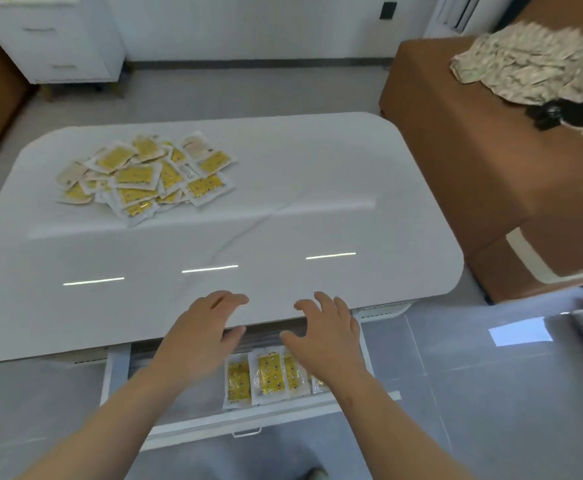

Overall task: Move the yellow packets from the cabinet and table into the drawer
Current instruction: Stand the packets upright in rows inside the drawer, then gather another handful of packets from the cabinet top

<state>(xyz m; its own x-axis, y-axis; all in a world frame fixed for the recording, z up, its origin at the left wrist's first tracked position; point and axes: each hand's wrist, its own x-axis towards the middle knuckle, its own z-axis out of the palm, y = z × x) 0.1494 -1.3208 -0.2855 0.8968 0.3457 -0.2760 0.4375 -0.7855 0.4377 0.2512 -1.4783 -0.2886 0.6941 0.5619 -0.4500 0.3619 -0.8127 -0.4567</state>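
Presently, hands: left hand, right hand are hovering empty, fingers spread, over drawer.
Heap: glossy yellow packets are lying at far-left corner of table.

The left forearm and right forearm are bare and reach forward from the bottom of the view, angling slightly toward each other. The left hand is palm down, fingers relaxed and loosely spread. The right hand mirrors it, fingers slightly bent. Neither seems to hold anything, though the palms are hidden.
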